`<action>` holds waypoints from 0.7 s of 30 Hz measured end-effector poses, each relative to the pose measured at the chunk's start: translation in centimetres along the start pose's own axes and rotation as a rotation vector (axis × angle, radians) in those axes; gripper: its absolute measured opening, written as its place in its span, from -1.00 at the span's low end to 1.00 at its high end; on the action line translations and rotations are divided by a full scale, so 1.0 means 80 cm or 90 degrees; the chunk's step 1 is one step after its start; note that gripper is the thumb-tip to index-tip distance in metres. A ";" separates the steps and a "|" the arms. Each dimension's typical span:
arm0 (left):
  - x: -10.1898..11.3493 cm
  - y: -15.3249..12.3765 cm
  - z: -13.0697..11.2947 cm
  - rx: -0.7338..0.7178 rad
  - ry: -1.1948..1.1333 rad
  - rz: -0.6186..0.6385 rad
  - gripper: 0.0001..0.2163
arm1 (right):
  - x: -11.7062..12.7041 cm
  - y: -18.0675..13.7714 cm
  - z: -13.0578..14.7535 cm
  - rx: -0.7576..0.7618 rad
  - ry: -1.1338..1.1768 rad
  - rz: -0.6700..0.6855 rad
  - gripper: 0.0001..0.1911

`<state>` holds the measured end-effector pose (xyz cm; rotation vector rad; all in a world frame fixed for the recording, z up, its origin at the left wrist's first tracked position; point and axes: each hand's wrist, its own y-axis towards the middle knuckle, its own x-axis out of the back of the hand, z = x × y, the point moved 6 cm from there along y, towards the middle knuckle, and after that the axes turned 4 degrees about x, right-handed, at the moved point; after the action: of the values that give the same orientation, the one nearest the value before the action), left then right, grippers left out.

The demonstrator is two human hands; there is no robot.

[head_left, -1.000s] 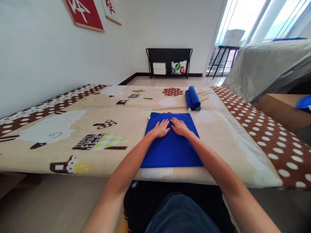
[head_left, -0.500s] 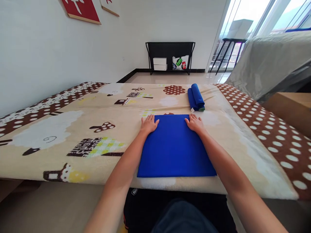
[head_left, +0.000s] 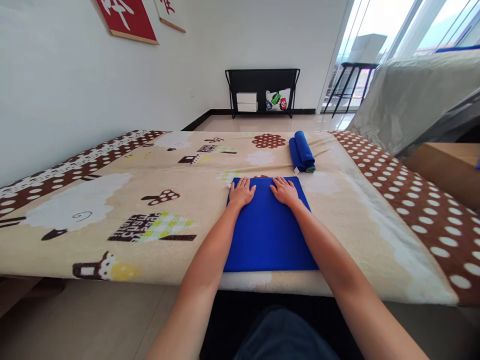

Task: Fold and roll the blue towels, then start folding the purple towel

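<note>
A folded blue cloth (head_left: 268, 235) lies flat on the patterned blanket (head_left: 123, 200) near its front edge. My left hand (head_left: 242, 192) rests palm down on the cloth's far left part, fingers stretched out. My right hand (head_left: 285, 190) lies flat on the far right part, fingers spread too. Neither hand grips anything. Beyond the right hand, two rolled blue cloths (head_left: 303, 151) lie side by side on the blanket.
The blanket covers a wide low surface with a brown dotted border (head_left: 412, 200) on the right. A black rack (head_left: 262, 92) with white boxes stands at the far wall. A grey covered piece of furniture (head_left: 412, 95) and a wooden box (head_left: 446, 167) are at the right.
My hands slid out from the cloth's middle to its far corners, then came back inward to rest on its far edge. The cloth stays flat.
</note>
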<state>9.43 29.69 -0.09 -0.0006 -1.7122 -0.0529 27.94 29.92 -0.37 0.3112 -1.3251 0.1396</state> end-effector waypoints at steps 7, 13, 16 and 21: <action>0.009 -0.007 0.041 0.062 0.018 -0.002 -0.40 | 0.014 -0.021 -0.062 -0.127 -0.010 -0.018 -0.33; 0.013 -0.018 0.032 0.062 0.047 -0.026 -0.43 | 0.022 -0.035 -0.035 -0.135 -0.025 -0.057 -0.35; 0.017 -0.021 0.034 0.054 0.057 -0.030 -0.45 | 0.019 -0.038 -0.016 -0.036 -0.013 -0.033 -0.41; 0.024 -0.025 0.044 0.076 0.064 -0.035 -0.46 | 0.016 -0.042 -0.032 -0.037 0.002 0.006 -0.39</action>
<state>5.64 27.74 1.25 0.1350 -1.6132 0.0079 31.56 27.40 -0.19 0.2553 -1.3252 0.1099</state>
